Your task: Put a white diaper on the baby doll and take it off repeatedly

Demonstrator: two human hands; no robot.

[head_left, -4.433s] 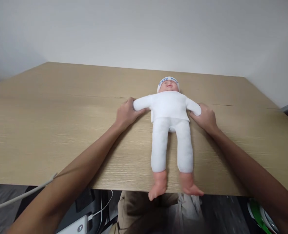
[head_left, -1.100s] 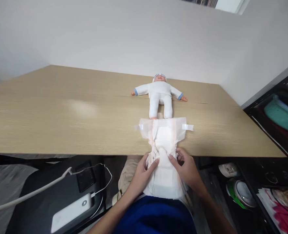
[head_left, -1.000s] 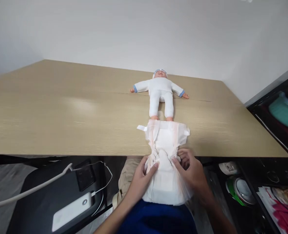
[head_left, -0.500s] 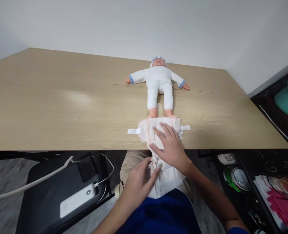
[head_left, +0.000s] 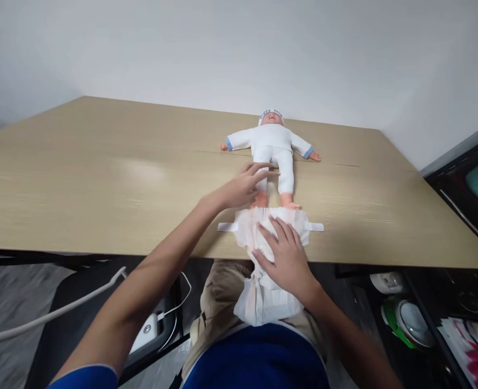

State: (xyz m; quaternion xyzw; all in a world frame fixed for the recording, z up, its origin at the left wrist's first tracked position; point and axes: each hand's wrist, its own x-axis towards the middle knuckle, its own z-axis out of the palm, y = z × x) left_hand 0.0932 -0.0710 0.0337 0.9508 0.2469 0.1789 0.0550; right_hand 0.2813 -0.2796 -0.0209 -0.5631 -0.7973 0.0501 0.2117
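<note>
A baby doll [head_left: 273,139] in a white suit with blue cuffs lies on its back on the table, arms spread and feet toward me. Just below its feet, an unfolded white diaper [head_left: 244,227] lies partly on the table, its side tabs stretched out. The diaper's near half hangs over the table edge toward my lap. My right hand [head_left: 285,256] rests on the diaper with its fingers spread, pressing it against the table. Over the doll's legs is my left hand [head_left: 249,186], fingers apart and slightly bent, holding nothing; whether it touches the legs I cannot tell.
The wooden table [head_left: 101,205] runs up to a white wall. Below on the left, a white power bank [head_left: 145,332] with a cable lies on a black chair [head_left: 64,324]. A black shelf with a green-rimmed container [head_left: 409,321] stands at the lower right.
My left hand has left the diaper's near half and reached forward over the doll's legs. My right hand stays on the diaper. The view has shifted slightly.
</note>
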